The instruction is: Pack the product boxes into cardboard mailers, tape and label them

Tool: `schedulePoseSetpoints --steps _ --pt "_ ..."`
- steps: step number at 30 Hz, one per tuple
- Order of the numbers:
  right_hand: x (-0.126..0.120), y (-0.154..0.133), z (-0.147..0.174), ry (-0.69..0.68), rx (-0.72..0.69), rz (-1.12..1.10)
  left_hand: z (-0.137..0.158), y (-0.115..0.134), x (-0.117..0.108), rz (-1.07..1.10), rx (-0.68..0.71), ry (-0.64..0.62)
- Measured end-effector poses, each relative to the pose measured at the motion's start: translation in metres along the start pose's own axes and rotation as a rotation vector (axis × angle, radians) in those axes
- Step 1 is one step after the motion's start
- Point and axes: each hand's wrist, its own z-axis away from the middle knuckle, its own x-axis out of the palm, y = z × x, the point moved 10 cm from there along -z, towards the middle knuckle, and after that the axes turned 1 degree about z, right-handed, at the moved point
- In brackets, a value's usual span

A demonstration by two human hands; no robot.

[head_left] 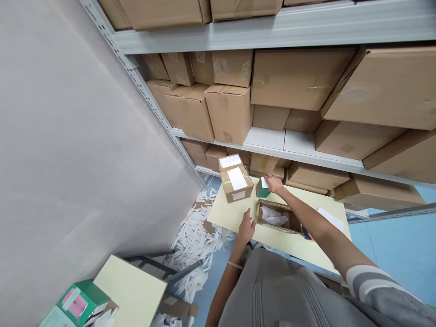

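Note:
A small green box with a white top stands on the pale yellow table. My right hand reaches across to it, with the fingers closed at its white top and right side. Nearer to me lies an open cardboard carton with crumpled white paper inside. At the carton's left end is my left hand, empty, its fingers apart. Behind it on the table sit taped cardboard boxes with white labels.
Shelves packed with cardboard boxes rise behind the table. White paper strips cover the floor at left, near a grey wall. A second table at lower left bears a green and pink box. White paper lies at right.

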Motion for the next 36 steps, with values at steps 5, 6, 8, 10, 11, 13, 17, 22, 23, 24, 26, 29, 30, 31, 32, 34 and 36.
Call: schedulePoseSetpoints --steps 5,6,8,10,11,13,17,22,23,24,26,29,30,31,32,34,36 --pt "-0.025 0.020 0.025 0.062 0.036 -0.051 -0.009 0.007 -0.014 0.061 0.019 0.035" --pt "-0.036 0.027 0.035 0.098 0.040 -0.073 -0.013 0.010 -0.017 0.090 0.011 0.047" --pt "-0.065 0.043 0.059 0.222 0.039 -0.155 -0.021 0.016 -0.023 0.182 -0.018 0.079" --pt "-0.095 0.057 0.091 0.353 0.007 -0.260 -0.030 0.026 -0.023 0.324 -0.067 0.100" --pt "-0.106 0.061 0.108 0.399 -0.017 -0.307 -0.034 0.032 -0.019 0.414 -0.098 0.085" --pt "-0.119 0.072 0.143 0.452 -0.008 -0.390 -0.039 0.046 -0.002 0.611 -0.167 0.001" --pt "-0.107 0.084 0.203 0.485 0.092 -0.596 -0.033 0.074 0.035 0.807 -0.224 -0.160" --pt "-0.055 0.083 0.252 0.513 0.237 -0.816 -0.018 0.071 0.065 0.681 -0.236 -0.195" --pt "-0.044 0.081 0.258 0.517 0.267 -0.829 -0.016 0.067 0.068 0.638 -0.247 -0.192" --pt "-0.033 0.080 0.262 0.518 0.304 -0.843 -0.015 0.063 0.071 0.597 -0.257 -0.185" --pt "-0.011 0.077 0.266 0.507 0.402 -0.901 -0.016 0.057 0.073 0.527 -0.274 -0.172" --pt "0.016 0.075 0.265 0.500 0.577 -1.079 -0.021 0.052 0.070 0.392 -0.298 -0.180" --pt "0.022 0.075 0.264 0.507 0.638 -1.144 -0.023 0.051 0.065 0.321 -0.299 -0.176" --pt "0.027 0.076 0.264 0.516 0.699 -1.205 -0.026 0.051 0.060 0.240 -0.291 -0.166" --pt "0.030 0.077 0.263 0.526 0.757 -1.256 -0.029 0.053 0.054 0.159 -0.272 -0.155" --pt "0.032 0.078 0.264 0.546 0.833 -1.332 -0.032 0.059 0.042 0.025 -0.223 -0.145" --pt "0.030 0.076 0.264 0.560 0.827 -1.384 -0.030 0.064 0.035 -0.061 -0.190 -0.157"
